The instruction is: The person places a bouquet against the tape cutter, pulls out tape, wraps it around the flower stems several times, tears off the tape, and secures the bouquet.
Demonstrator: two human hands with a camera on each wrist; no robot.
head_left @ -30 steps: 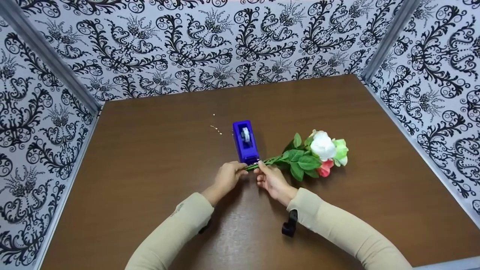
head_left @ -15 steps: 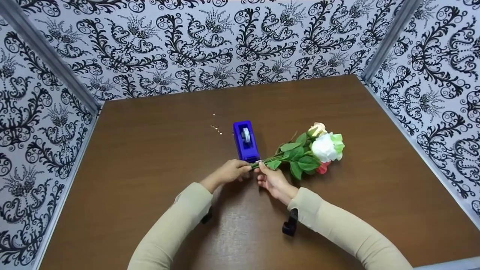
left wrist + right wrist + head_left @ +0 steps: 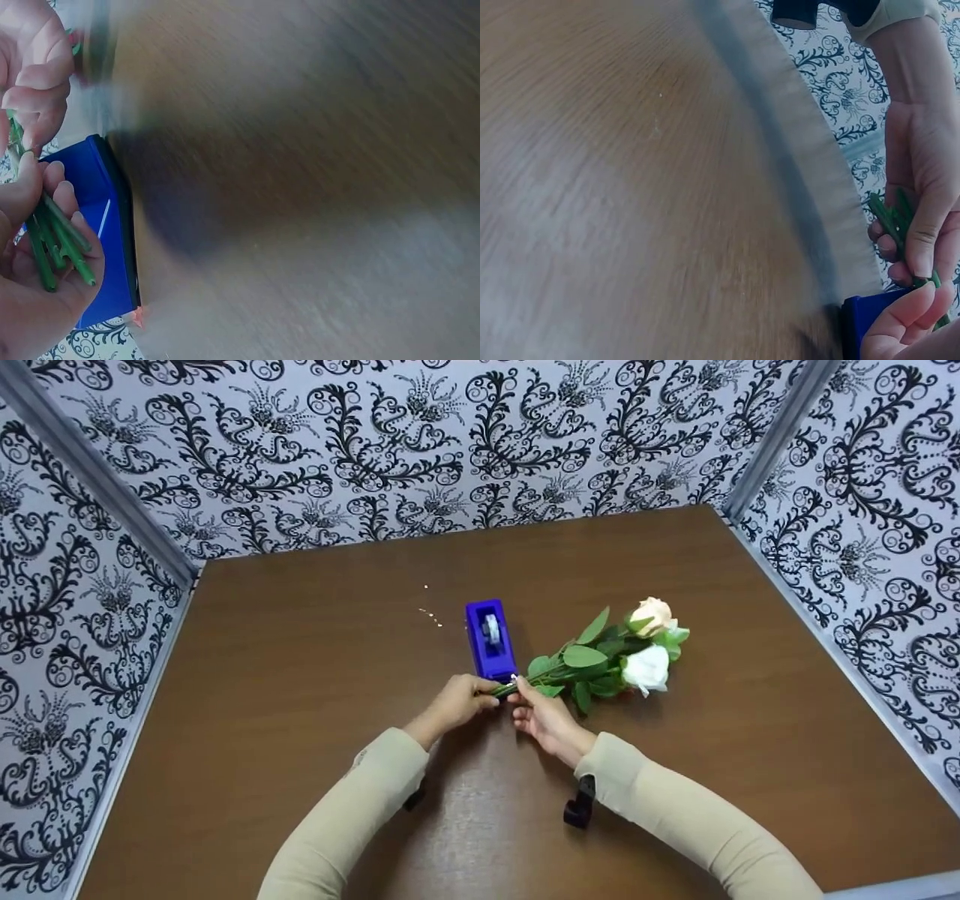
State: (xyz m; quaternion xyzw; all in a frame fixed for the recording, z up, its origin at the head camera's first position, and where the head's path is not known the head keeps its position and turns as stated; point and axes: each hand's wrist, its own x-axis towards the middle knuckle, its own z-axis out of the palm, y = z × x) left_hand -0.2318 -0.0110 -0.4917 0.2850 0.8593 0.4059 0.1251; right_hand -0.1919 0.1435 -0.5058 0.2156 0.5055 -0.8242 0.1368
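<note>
A bouquet of artificial roses [image 3: 645, 669] in white, peach and green, with green leaves, lies to the right over the table. My left hand [image 3: 459, 701] grips the green stems [image 3: 56, 244] close to their cut ends, which fan out across its palm in the left wrist view. Just beside it, my right hand [image 3: 546, 718] pinches the bundle of stems between thumb and fingertips; a small shiny whitish bit shows there. Directly behind both hands stands a blue tape dispenser [image 3: 492, 649], holding a roll of clear tape [image 3: 491, 630]. The bouquet's stems cross its front end in the head view.
The brown wooden table [image 3: 315, 645] stretches around the hands. Small pale flecks [image 3: 431, 617] lie left of the dispenser. Walls with black-and-white patterned covering [image 3: 420, 442] enclose the back and both sides.
The bouquet has turned about its stems: the peach rose has come up on top, the white one has shifted lower and the red one has gone from sight. The left hand's fingers shifted; the right stays put.
</note>
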